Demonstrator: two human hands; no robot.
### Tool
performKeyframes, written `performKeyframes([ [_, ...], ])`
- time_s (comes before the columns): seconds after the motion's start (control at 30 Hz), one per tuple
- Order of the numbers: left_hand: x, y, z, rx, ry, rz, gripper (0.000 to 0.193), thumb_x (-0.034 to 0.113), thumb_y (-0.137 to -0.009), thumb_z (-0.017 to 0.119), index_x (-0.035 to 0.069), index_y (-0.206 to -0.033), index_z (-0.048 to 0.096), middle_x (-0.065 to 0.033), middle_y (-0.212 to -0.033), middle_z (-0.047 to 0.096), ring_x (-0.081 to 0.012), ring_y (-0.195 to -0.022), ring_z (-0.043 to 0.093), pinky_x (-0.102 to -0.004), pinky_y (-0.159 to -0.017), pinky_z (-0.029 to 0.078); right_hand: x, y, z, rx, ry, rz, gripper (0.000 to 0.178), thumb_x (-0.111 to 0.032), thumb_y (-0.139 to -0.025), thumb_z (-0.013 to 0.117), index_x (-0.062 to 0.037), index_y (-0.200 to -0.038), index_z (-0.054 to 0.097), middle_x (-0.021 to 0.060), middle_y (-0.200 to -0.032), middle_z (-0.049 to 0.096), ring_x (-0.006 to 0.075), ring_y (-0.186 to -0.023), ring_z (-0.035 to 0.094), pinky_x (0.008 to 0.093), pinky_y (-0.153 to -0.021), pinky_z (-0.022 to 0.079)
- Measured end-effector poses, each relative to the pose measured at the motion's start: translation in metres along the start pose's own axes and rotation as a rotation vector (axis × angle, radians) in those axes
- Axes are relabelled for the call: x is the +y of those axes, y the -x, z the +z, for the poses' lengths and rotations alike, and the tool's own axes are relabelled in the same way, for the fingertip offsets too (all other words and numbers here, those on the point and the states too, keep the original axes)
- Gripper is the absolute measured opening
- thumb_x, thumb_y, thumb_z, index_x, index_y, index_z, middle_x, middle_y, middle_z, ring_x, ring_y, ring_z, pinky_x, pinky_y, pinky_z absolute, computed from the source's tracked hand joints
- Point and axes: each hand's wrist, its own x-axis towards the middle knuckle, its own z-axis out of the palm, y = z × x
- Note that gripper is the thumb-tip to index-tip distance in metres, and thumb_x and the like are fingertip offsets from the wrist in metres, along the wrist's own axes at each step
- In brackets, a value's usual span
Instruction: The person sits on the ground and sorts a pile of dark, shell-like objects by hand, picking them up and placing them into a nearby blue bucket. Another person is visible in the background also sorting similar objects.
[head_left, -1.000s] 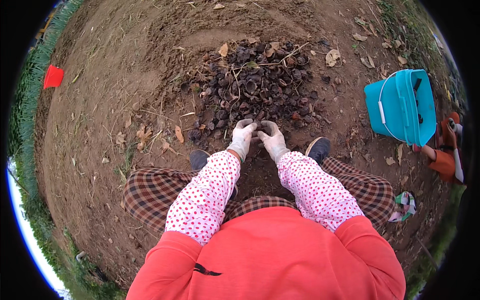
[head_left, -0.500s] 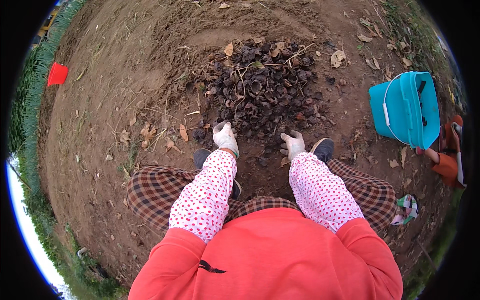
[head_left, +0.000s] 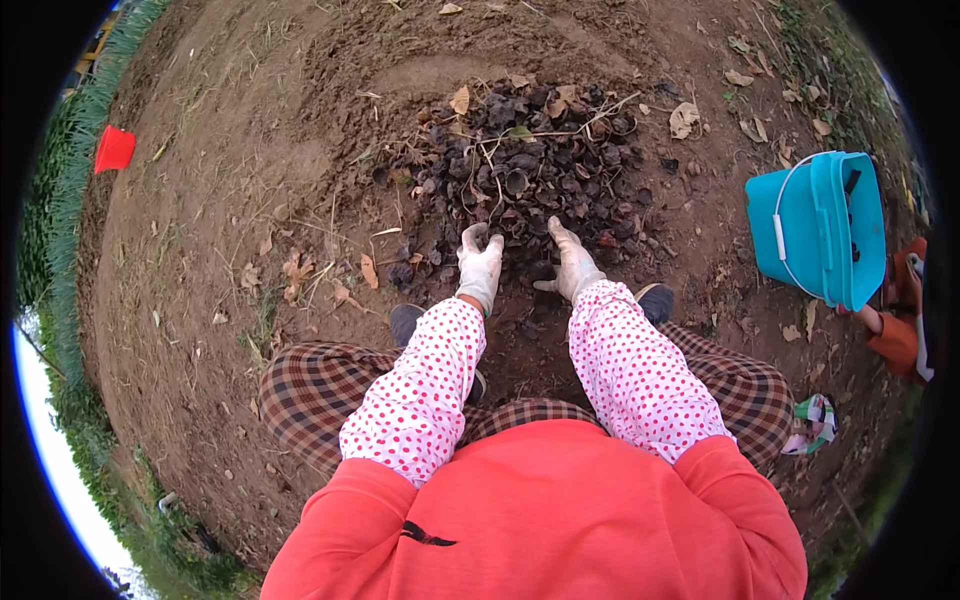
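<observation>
Nearer each other now, the left grip point(head_left: 480, 268) curls, whether around anything I cannot tell; the right grip point(head_left: 572, 262) spreads its fingers. Just beyond both lies the dark husk heap point(head_left: 520, 165); handling its near edge seems underway, calling for inward-closing fingers.

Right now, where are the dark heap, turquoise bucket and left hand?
Dark heap point(head_left: 530, 170), head view: its middle.
Turquoise bucket point(head_left: 803, 230), head view: outer wall.
Left hand point(head_left: 480, 269), head view: back of the hand.

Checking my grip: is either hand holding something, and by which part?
Right hand: open, nothing visibly held. Left hand: curled at the dark pile; holding cannot be told.
</observation>
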Motion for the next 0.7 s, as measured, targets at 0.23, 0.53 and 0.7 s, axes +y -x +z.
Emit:
performKeyframes([
  [0.23,0.022,0.038,0.015,-0.163,-0.333,0.299,0.049,0.025,-0.083,0.074,0.015,-0.129,0.061,-0.0183,-0.13,0.054,-0.0357,-0.121,0.056,-0.0421,-0.105,0.047,0.008,-0.01,-0.006,-0.045,0.032,-0.028,0.091,-0.067,-0.089,0.067,-0.0232,-0.159,0.028,0.0051,-0.17,0.015,0.0375,-0.153,0.015,0.0735,-0.108,0.032],
  [0.53,0.031,0.059,0.016,-0.307,-0.369,0.526,0.048,0.018,-0.077,0.074,0.007,-0.122,0.061,-0.0169,-0.127,0.058,-0.0351,-0.121,0.057,-0.0413,-0.106,0.047,0.057,-0.068,-0.036,-0.161,-0.336,0.095,0.064,-0.062,-0.092,0.066,-0.0274,-0.143,0.048,0.0071,-0.132,0.058,0.0318,-0.124,0.051,0.0603,-0.089,0.049],
  [0.7,0.05,0.075,0.011,-0.402,-0.305,0.528,0.052,0.012,-0.079,0.072,0.004,-0.128,0.056,-0.0145,-0.12,0.061,-0.0301,-0.118,0.06,-0.0386,-0.105,0.048,0.053,-0.063,-0.042,-0.13,-0.39,0.05,0.054,-0.055,-0.093,0.07,-0.0245,-0.135,0.056,0.0088,-0.122,0.062,0.0324,-0.11,0.057,0.0602,-0.085,0.049],
])
